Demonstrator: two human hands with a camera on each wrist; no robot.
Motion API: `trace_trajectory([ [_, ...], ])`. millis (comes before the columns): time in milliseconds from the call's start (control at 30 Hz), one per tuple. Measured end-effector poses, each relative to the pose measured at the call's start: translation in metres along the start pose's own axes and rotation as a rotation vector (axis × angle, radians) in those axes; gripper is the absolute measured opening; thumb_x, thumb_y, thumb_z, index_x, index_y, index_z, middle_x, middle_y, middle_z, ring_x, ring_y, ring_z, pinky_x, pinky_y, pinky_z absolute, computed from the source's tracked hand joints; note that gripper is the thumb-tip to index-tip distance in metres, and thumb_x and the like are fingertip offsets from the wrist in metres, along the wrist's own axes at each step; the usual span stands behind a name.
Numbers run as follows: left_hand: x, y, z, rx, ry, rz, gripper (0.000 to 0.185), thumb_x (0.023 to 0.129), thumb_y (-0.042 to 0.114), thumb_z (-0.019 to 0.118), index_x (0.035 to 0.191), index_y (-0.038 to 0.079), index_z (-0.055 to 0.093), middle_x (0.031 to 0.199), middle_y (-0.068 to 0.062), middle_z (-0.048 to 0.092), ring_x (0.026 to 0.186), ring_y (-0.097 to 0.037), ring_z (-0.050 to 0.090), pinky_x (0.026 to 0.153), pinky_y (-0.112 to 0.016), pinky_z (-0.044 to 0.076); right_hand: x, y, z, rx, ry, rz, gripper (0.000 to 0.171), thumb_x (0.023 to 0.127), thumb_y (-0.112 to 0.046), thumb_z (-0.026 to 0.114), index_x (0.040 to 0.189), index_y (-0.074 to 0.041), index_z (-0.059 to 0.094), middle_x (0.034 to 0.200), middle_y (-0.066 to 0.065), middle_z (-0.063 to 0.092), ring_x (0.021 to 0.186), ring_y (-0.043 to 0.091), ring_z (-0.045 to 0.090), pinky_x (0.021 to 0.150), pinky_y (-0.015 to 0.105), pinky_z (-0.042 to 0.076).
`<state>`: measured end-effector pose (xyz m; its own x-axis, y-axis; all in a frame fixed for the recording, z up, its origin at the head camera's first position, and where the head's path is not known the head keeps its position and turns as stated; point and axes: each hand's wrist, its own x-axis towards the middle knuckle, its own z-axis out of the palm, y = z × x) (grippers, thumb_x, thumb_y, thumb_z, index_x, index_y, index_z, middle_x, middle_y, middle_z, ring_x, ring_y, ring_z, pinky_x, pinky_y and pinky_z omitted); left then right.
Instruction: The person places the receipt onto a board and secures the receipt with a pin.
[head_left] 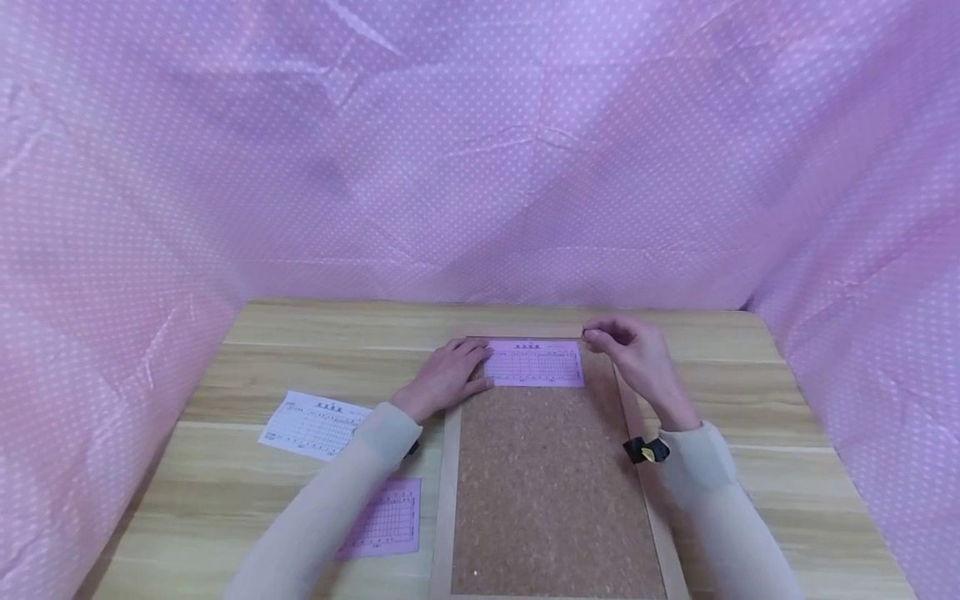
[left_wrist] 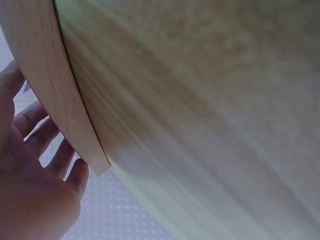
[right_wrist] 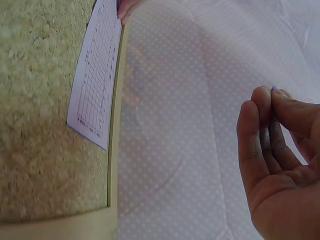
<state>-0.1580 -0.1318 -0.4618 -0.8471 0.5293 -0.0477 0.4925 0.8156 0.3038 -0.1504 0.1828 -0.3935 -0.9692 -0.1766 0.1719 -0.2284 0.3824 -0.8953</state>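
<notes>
A cork board [head_left: 547, 483] in a light wooden frame lies on the table. A pink printed slip [head_left: 536, 367] lies across its top end. My left hand [head_left: 450, 375] rests flat, fingers straight, on the slip's left edge and the frame [left_wrist: 55, 85]. My right hand [head_left: 600, 336] hovers just above the slip's top right corner, thumb and fingers pinching a tiny pin [right_wrist: 273, 88]. The right wrist view shows the slip [right_wrist: 95, 75] on the cork [right_wrist: 35, 100] and my pinched right hand [right_wrist: 272, 97] off to the side. In the left wrist view my left hand [left_wrist: 35, 165] is spread under the frame's corner.
A white printed slip [head_left: 315, 423] and a second pink slip [head_left: 386, 517] lie on the wooden table [head_left: 750, 400] left of the board. Pink dotted cloth [head_left: 480, 167] walls in the table at the back and both sides.
</notes>
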Motion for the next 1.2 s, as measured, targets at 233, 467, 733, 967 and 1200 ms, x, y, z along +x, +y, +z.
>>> trace_trajectory([
  [233, 0.000, -0.001, 0.001, 0.001, -0.010, -0.003, 0.061, 0.104, 0.043, 0.061, 0.150, 0.006, 0.051, 0.161, -0.012, 0.041, 0.147, -0.034, 0.038, 0.118, -0.052, 0.034, 0.008, 0.001, 0.006, 0.073, -0.053, 0.033, 0.020, 0.101, -0.007, 0.066, 0.115, 0.007, 0.071, 0.108, 0.023, 0.073, 0.087, 0.011, 0.072, 0.079, 0.026, 0.061],
  [467, 0.000, 0.001, 0.000, -0.002, -0.005, -0.014, 0.061, 0.103, 0.042, 0.063, 0.151, 0.005, 0.050, 0.162, -0.013, 0.041, 0.147, -0.035, 0.037, 0.119, -0.052, 0.033, 0.014, 0.003, 0.012, 0.106, -0.073, 0.060, 0.021, 0.102, -0.009, 0.066, 0.115, 0.007, 0.071, 0.107, 0.021, 0.073, 0.090, 0.014, 0.072, 0.082, 0.027, 0.061],
  [733, 0.000, 0.004, -0.001, 0.013, -0.003, -0.010, 0.061, 0.102, 0.041, 0.065, 0.150, 0.005, 0.051, 0.160, -0.014, 0.042, 0.146, -0.036, 0.039, 0.118, -0.053, 0.034, 0.023, 0.009, 0.020, 0.124, -0.107, 0.082, 0.021, 0.103, -0.007, 0.064, 0.116, 0.008, 0.070, 0.110, 0.025, 0.071, 0.089, 0.012, 0.071, 0.083, 0.029, 0.061],
  [967, 0.001, 0.003, 0.001, 0.008, -0.001, -0.018, 0.062, 0.102, 0.042, 0.065, 0.150, 0.005, 0.051, 0.161, -0.013, 0.042, 0.147, -0.035, 0.038, 0.118, -0.053, 0.034, 0.028, 0.011, 0.025, 0.099, -0.122, 0.138, 0.020, 0.103, -0.005, 0.063, 0.116, 0.007, 0.071, 0.110, 0.023, 0.072, 0.091, 0.018, 0.072, 0.087, 0.038, 0.061],
  [1200, 0.001, 0.002, 0.000, 0.009, -0.009, -0.015, 0.062, 0.103, 0.043, 0.063, 0.151, 0.005, 0.050, 0.162, -0.012, 0.041, 0.147, -0.034, 0.037, 0.119, -0.052, 0.033, 0.034, 0.013, 0.029, 0.063, -0.129, 0.144, 0.020, 0.101, -0.009, 0.067, 0.114, 0.005, 0.073, 0.106, 0.019, 0.074, 0.089, 0.018, 0.072, 0.085, 0.036, 0.061],
])
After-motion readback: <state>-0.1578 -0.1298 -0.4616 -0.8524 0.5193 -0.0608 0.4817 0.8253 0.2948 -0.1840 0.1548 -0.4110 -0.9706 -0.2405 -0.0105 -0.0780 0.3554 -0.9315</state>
